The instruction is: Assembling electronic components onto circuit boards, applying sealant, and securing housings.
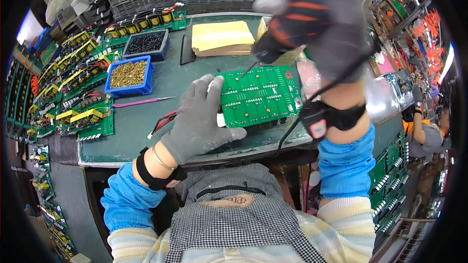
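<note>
Grey-gloved left hand point(199, 117) lies flat, released, on the green circuit board point(258, 96) — blurred right hand point(312, 24) grips a half-hidden tool point(273, 48).

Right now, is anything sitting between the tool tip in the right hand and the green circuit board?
Nothing visible does. The right hand holds a dark tool whose thin tip points down at the upper left edge of the green circuit board, with only bare mat between. The left hand rests on the board's left edge, below the tip.
</note>
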Available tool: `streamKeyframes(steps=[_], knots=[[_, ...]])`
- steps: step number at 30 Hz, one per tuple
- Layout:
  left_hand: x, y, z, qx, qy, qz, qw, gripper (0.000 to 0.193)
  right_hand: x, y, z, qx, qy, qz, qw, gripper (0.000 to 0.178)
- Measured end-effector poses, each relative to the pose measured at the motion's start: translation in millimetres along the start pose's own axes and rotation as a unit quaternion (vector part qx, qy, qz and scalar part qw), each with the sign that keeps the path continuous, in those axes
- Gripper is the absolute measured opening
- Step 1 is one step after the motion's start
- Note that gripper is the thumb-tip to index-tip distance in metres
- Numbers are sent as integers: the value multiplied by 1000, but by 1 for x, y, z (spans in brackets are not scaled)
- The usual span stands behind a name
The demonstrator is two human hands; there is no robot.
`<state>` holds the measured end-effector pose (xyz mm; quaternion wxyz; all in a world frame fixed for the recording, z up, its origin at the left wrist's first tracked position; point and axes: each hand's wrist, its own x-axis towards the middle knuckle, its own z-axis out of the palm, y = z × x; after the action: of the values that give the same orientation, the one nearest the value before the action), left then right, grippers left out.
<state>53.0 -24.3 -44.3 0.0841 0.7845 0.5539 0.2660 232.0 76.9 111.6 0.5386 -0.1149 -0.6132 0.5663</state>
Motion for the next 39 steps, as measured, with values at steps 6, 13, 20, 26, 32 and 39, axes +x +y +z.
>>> streamKeyframes(steps=[6,13,20,26,32,39], knots=[[-2,0,-5,8,-4,7,1000,108,-63,-71,-87,-215,-114,-10,970,70],[-4,-6,-21,-20,-86,-5,996,123,-172,-68,-190,-723,-228,123,641,71],[-19,-21,-37,-64,-112,-40,991,124,-215,-45,-269,-794,-270,182,513,62],[-20,-31,-30,-104,-147,-152,972,121,-154,-36,-197,-762,-221,145,591,48],[-1,-27,-41,-275,-244,-219,904,109,-108,30,-120,-760,-268,-95,584,38],[-7,-54,-23,-150,-231,-166,947,104,-98,58,-138,-719,-271,-172,616,31]])
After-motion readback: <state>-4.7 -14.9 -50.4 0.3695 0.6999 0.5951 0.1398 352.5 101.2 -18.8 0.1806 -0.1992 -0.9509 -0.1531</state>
